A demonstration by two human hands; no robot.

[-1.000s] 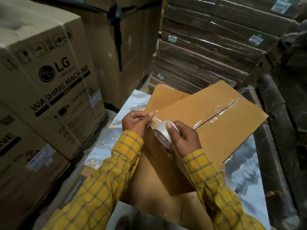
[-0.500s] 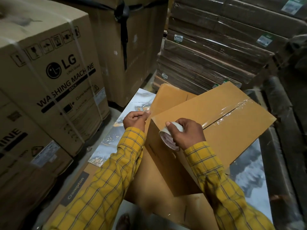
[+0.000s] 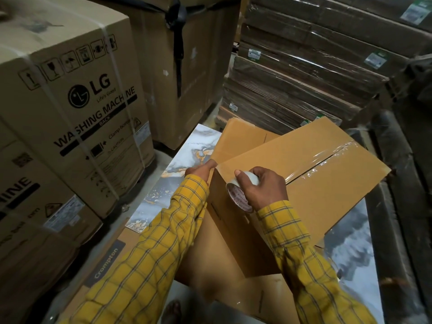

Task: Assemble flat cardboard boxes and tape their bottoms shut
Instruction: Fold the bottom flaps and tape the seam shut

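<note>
the right hand (image 3: pixel 266 187) curls round a roll of clear tape (image 3: pixel 240 191), holding it against the near top corner of the cardboard box (image 3: pixel 304 183) at frame centre. the left hand (image 3: pixel 201 170) presses its fingers on the box's left edge; whether they pinch the tape end i cannot tell. a shiny tape strip (image 3: pixel 327 160) covers the flap seam toward the right. an lg washing machine carton (image 3: pixel 70 101) fills the upper left.
</note>
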